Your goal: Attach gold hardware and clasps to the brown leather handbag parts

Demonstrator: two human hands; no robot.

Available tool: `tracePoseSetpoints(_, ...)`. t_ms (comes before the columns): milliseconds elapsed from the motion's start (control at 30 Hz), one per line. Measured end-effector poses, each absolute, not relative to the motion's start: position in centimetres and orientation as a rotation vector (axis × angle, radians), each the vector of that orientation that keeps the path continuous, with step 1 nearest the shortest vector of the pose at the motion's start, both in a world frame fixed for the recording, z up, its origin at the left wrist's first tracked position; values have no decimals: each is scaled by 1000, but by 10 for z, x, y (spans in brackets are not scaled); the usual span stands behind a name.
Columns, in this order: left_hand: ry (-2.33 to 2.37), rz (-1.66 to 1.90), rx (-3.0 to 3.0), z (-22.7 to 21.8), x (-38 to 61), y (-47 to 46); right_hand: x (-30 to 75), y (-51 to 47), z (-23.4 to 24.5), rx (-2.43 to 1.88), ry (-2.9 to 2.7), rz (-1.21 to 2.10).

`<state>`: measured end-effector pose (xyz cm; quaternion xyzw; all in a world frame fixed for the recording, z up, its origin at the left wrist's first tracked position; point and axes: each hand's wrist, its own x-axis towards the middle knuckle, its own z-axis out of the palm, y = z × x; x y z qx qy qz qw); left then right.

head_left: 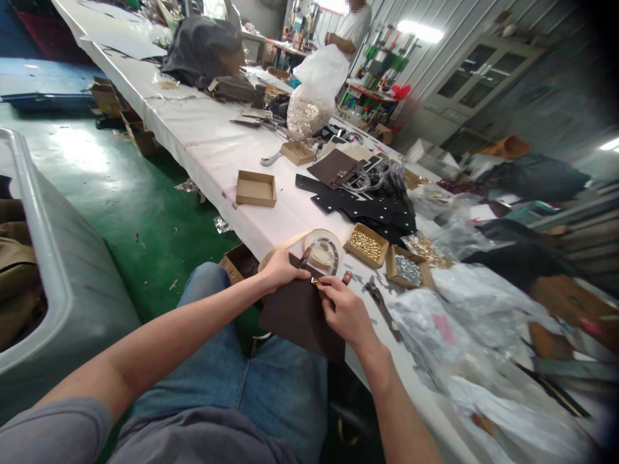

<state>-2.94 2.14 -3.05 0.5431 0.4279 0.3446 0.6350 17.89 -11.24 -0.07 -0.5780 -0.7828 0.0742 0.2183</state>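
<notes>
My left hand [283, 270] grips the top edge of a dark brown leather panel [300, 316], which hangs over the table edge above my lap. My right hand [343, 309] pinches a small brass fitting [316, 281] against the same panel's edge. Just beyond my fingers stand a small brown cylindrical piece [347, 278] and a cream roll of strap or tape [322, 251]. A cardboard tray of gold studs [366, 246] sits close to my right hand, with a box of silver hardware [407, 269] beyond it.
A long white-covered table [213, 138] runs away from me, holding black perforated leather pieces [358, 207], cardboard boxes, and a metal tool [382, 306]. Plastic bags [449, 322] pile up on the right. A grey bin [72, 277] stands at the left. A person [353, 26] stands at the far end.
</notes>
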Motion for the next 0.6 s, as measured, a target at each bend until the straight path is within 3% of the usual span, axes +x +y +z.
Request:
tracePoseSetpoints(133,827,782,1347,-12,-39,23,179,-115,24,-1609,-1943,50)
tracePoseSetpoints(300,670,856,1566,8,-46,19,179,-112,63,-2091,-1850,-211)
tracePoseSetpoints(433,747,890,1622,9,-49,5,195,-102,71,-2361,-1566,188)
tracePoseSetpoints(600,851,891,1603,4,-53,-11,212,-98,52,-1927,-1521,699)
